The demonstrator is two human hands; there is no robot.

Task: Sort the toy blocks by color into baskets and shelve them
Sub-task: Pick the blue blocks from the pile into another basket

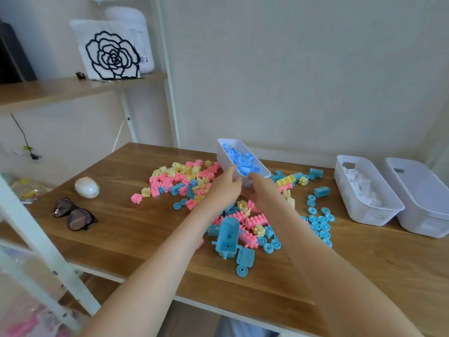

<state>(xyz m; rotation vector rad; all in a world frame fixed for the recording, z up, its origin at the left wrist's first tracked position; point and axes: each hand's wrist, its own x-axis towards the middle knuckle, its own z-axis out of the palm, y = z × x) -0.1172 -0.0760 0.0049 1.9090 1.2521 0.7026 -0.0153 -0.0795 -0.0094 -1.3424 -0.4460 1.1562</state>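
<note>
While both hands hold it up, the white basket hangs over the back of the pile of pink, yellow and blue blocks. It is full of blue blocks.

The left hand and the right hand both grip the end of the basket closest to the person. Their fingers curl under it and the thumbs rest up by the rim. The two hands sit side by side over the middle of the pile.

The basket is long and thin. Its long side points away from the person, toward the wall behind the pile, and leans a little to the left. So all of the basket sticks out past the hands, with nothing holding up the far end.

More blue bits lie on the right side of the pile, so I think the blue sorting is not done. The wooden shelf is up high and far left of the pile. The left hand is on that side. If the basket goes up there, I think its far end would lead the way.

A basket of white blocks sits far right of the pile.
</note>
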